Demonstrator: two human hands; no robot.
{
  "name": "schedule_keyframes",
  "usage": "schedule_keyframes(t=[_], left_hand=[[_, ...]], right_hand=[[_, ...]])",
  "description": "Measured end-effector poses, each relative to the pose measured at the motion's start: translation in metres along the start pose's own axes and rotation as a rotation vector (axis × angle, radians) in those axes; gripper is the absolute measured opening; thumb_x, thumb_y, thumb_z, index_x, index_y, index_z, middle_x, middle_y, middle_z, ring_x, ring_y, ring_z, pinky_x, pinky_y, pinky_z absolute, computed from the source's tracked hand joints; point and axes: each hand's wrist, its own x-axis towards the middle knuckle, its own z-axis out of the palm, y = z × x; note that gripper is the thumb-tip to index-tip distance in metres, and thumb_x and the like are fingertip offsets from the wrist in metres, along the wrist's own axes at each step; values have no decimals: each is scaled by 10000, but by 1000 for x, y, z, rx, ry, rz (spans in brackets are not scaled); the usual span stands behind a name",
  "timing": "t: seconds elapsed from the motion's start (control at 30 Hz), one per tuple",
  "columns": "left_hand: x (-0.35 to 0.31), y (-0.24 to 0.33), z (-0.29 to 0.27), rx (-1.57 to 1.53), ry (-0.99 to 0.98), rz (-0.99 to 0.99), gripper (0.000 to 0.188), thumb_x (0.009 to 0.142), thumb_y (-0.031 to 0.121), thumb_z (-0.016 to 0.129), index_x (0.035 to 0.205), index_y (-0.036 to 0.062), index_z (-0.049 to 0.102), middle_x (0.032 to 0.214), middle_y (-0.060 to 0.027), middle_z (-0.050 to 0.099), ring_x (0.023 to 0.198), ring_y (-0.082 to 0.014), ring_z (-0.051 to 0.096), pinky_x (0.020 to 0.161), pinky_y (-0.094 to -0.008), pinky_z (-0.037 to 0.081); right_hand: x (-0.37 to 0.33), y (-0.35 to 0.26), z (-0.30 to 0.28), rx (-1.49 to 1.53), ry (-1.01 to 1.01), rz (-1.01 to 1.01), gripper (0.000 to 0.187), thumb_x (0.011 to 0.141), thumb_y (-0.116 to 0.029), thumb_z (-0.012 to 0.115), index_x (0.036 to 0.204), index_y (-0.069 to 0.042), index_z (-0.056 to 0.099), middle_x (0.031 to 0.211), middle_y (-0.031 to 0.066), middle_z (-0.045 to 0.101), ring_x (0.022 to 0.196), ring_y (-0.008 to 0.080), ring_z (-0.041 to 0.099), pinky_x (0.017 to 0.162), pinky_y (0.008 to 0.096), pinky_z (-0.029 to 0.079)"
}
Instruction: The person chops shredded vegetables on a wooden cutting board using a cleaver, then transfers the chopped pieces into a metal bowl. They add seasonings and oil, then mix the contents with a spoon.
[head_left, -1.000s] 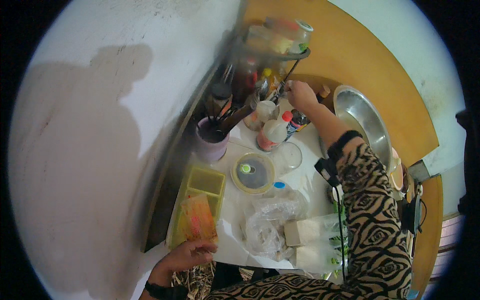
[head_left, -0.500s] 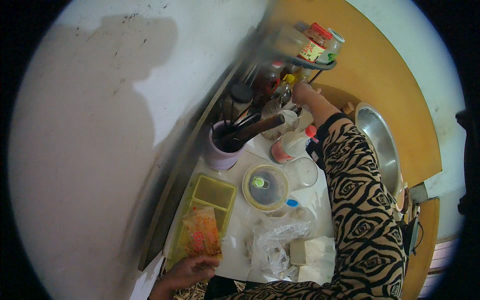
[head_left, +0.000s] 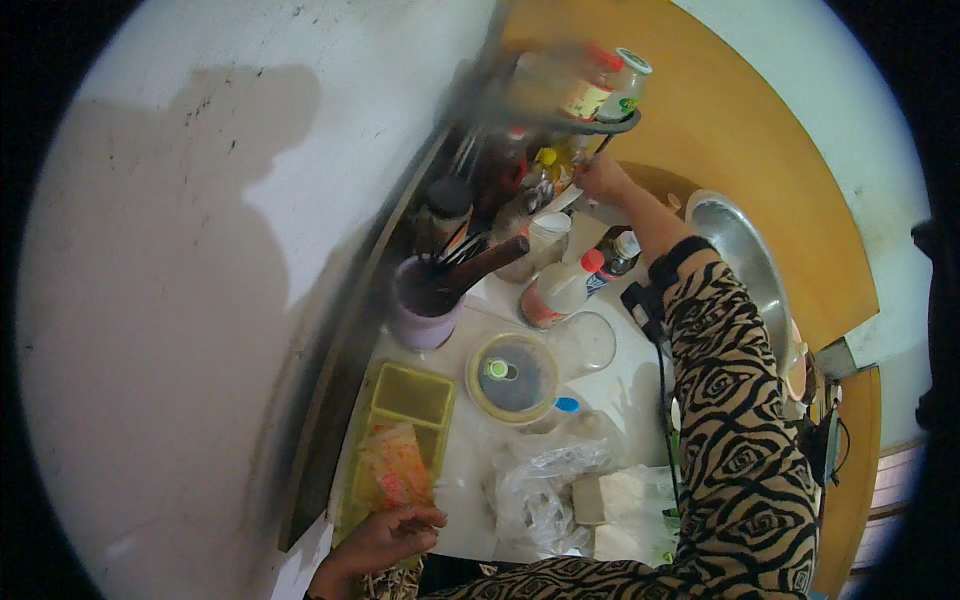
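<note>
The white counter (head_left: pixel 620 385) fills the middle, with a steel bowl (head_left: pixel 745 255) at three o'clock of it against the yellow wall. A yellow-green tray (head_left: pixel 405 400) lies at seven o'clock, and an orange snack packet (head_left: pixel 395 470) rests in its near end. The left hand (head_left: pixel 385 540), down at six o'clock, has its fingers curled narrow, the fingertips (head_left: pixel 425 517) touching the packet's lower edge. A lilac utensil holder (head_left: pixel 420 305) stands at ten o'clock, a round lidded tub (head_left: pixel 512 375) just beside the tray. Up at twelve o'clock the right hand (head_left: pixel 603 180) is closed around a thin handle (head_left: pixel 603 148) just under the wire rack (head_left: pixel 590 120) of jars; the handle rises from the top of the fist.
</note>
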Motion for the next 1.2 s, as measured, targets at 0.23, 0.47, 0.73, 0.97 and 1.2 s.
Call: schedule_keyframes(t=[0.23, 0.47, 0.73, 0.97, 1.2], left_hand=[[1, -5, 3, 11, 20, 17, 450, 902, 250, 666, 1269, 19, 548, 1196, -85, 608, 1066, -149, 583, 955, -315, 466], [0, -7, 6, 46, 15, -18, 450, 895, 249, 659, 1264, 16, 552, 1196, -91, 604, 1078, -163, 575, 955, -307, 461], [-1, -8, 9, 37, 12, -10, 452, 901, 278, 657, 1262, 26, 555, 1173, -71, 602, 1036, -133, 570, 927, -297, 471], [-8, -6, 13, 29, 18, 3, 438, 908, 268, 654, 1259, 25, 556, 1179, -65, 595, 1042, -128, 567, 930, -293, 466], [-7, 5, 10, 95, 27, 88, 381, 915, 230, 639, 1222, 13, 578, 1142, -68, 614, 1026, -132, 577, 922, -288, 468]], right_hand=[[-2, 15, 16, 71, 167, -76, 163, 795, -154, 604, 857, -14, 659, 721, 162, 638, 692, 284, 643, 654, 401, 497], [1, 10, 38, -281, 107, -178, 149, 831, -155, 553, 889, -63, 656, 797, 202, 638, 793, 393, 637, 738, 469, 521], [-35, -37, 46, -267, 137, -266, 250, 840, -239, 599, 928, -22, 687, 923, 206, 669, 901, 377, 646, 796, 457, 522], [-35, -69, 39, -247, -45, 39, 240, 825, -201, 586, 998, -74, 693, 1020, 143, 684, 975, 335, 652, 832, 443, 531], [-89, -46, -59, -61, 521, -238, 218, 845, -212, 607, 933, -35, 698, 968, 194, 671, 888, 344, 651, 792, 402, 516]])
